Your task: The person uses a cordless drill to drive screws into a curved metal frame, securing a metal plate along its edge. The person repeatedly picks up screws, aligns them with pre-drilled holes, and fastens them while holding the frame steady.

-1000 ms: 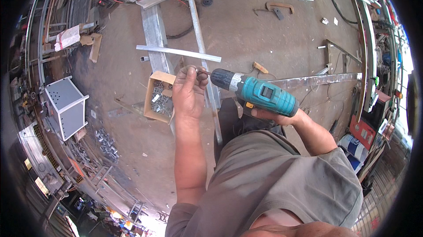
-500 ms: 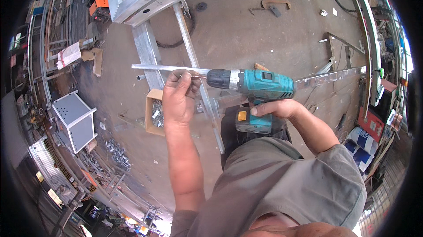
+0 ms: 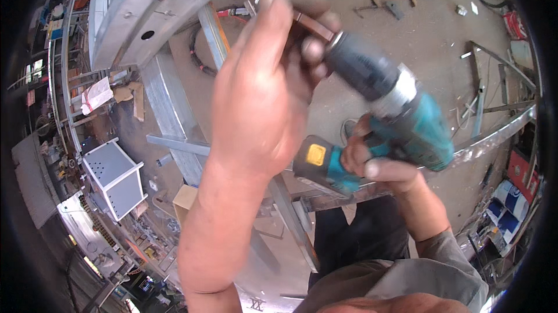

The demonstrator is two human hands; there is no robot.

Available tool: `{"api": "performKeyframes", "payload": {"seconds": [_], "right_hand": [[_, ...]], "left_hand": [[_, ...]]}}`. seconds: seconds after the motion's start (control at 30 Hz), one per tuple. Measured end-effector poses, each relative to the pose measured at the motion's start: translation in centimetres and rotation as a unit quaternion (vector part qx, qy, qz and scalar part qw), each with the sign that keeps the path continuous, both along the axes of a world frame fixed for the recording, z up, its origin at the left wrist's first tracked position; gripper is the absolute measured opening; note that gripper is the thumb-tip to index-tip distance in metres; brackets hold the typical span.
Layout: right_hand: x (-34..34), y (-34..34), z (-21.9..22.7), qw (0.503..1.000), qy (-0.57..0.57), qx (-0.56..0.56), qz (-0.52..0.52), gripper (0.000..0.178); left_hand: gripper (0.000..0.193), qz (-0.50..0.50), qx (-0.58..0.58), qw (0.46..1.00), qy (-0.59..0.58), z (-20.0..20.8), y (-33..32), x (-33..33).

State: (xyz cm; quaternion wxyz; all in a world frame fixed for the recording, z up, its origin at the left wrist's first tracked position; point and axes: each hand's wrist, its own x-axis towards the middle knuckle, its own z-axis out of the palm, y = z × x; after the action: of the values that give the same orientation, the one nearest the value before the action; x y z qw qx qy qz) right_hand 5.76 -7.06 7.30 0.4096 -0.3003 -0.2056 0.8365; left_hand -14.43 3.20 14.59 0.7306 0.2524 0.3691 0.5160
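A teal and black cordless drill (image 3: 407,121) is in my right hand (image 3: 383,159), whose fingers wrap its grip. Its chuck (image 3: 363,63) points up and left, and the battery with a yellow patch (image 3: 317,155) hangs below. My left hand (image 3: 261,98), blurred and large in view, has its fingers closed around a reddish-brown bit (image 3: 315,26) that sticks out of the chuck. A small silvery tip (image 3: 250,8) shows beyond the left thumb; what it belongs to is hidden by the fingers.
A metal frame with hinges (image 3: 145,22) rises at the upper left. Steel tubes (image 3: 174,109) cross below it, beside a cardboard box (image 3: 185,201). A grey perforated cabinet (image 3: 116,179) stands at left. Clamps (image 3: 395,0) lie on the floor at the far right.
Both hands and the drill have risen closer to the view. The drill has tilted, its chuck now pointing up and left rather than straight left. The view has shifted too.
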Motion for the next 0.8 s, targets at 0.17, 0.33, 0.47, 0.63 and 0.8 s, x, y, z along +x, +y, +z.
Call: {"api": "performKeyframes", "payload": {"seconds": [0.17,0.33,0.47,0.63,0.8], "right_hand": [[1.4,0.7,-2.2,0.993,0.089,-0.003,-0.072,0.065],[2.2,0.4,-3.9,0.993,0.056,0.034,-0.101,0.069],[2.3,-0.6,-4.6,0.993,0.026,0.008,-0.117,0.074],[2.9,-1.1,-4.9,0.988,-0.059,0.037,-0.138,0.076],[4.2,-1.3,-5.8,0.981,-0.084,0.121,-0.123,0.083]], "left_hand": [[0.044,-0.094,0.044,0.995,0.014,-4.8,1.9,1.9],[0.054,-0.154,0.060,0.980,0.113,-7.9,1.4,2.8],[0.061,-0.206,0.093,0.939,0.261,-8.8,1.1,2.6],[0.072,-0.191,0.266,0.773,0.543,-8.2,1.5,0.5],[0.082,0.060,0.513,0.375,0.770,-3.2,6.5,-7.6]]}}
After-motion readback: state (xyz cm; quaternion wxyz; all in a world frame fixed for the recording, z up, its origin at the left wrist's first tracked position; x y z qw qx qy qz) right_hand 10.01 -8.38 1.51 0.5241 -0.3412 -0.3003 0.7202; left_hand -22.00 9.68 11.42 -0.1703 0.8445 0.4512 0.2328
